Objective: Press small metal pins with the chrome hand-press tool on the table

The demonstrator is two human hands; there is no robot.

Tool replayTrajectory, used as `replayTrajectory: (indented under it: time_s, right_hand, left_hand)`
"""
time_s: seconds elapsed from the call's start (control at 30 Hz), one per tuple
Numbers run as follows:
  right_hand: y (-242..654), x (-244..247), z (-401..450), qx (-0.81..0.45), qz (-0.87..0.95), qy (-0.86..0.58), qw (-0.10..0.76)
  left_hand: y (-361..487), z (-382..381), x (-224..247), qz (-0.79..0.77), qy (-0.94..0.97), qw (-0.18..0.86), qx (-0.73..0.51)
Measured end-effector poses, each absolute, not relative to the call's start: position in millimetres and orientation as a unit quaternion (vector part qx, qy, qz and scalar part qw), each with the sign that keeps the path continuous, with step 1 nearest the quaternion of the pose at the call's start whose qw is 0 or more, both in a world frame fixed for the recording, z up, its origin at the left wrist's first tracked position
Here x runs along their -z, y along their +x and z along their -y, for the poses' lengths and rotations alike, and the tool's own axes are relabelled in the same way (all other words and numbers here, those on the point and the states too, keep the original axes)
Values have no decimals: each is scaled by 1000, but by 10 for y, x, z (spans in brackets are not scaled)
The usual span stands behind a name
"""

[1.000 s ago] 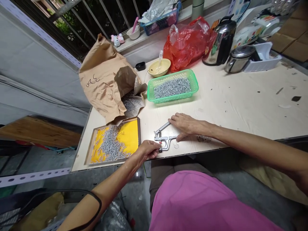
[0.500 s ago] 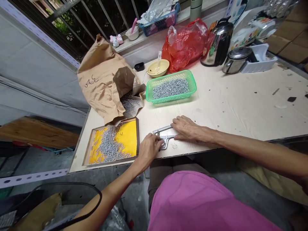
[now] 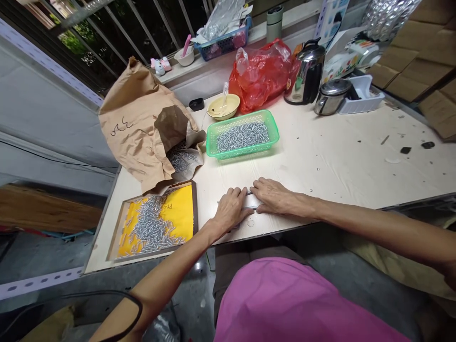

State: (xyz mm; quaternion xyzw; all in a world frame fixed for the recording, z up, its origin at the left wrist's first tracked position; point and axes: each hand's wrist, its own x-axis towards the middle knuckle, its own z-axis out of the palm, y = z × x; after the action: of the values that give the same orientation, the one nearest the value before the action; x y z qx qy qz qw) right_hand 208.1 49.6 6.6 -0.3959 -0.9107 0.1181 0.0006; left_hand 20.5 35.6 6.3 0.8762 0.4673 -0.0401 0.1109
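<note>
Wall [image 3: 42, 80] at far left, pale grey, with a barred window [image 3: 160, 28] at the back and a grey floor [image 3: 199, 294] below. Table [image 3: 320, 156] is pale, wood-grained, lit, dotted with dark scraps toward the right. On it, left to right: shallow tray [image 3: 194, 204] lined in yellow, heaped with small metal pieces [image 3: 149, 225]; brown paper bag [image 3: 131, 123] behind it, mouth facing right (more metal pieces spill inside); green basket [image 3: 242, 153], also loaded with metal pieces; yellowish bowl [image 3: 230, 109] and red plastic bag [image 3: 260, 78] behind; then kettle [image 3: 304, 71], lidded pot [image 3: 331, 99], white holder [image 3: 363, 97], with stacked cardboard [image 3: 409, 71] at the far right.

Hand tool [image 3: 250, 207] lies at the near edge, in front of the basket and right of the tray — long axis roughly left-right, about parallel to that edge. Two handles point right; the left end is hidden under the left hand [image 3: 231, 209]. That hand's fingers bend over it — can't tell whether they pinch anything. Right hand [image 3: 272, 197] grips the handle ends, fingers curled on the farther handle, thumb at the nearer one.
</note>
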Motion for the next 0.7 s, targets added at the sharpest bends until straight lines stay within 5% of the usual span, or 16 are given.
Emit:
replayTrajectory:
  time_s: [0.47, 0.7]
  right_hand:
    - [2060, 24, -503, -146, 908, -394, 12]
    - [2289, 170, -658, -151, 926, -336, 87]
  left_hand:
    - [290, -359, 51, -456, 884, 75, 72]
    - [344, 153, 272, -522, 842, 84, -107]
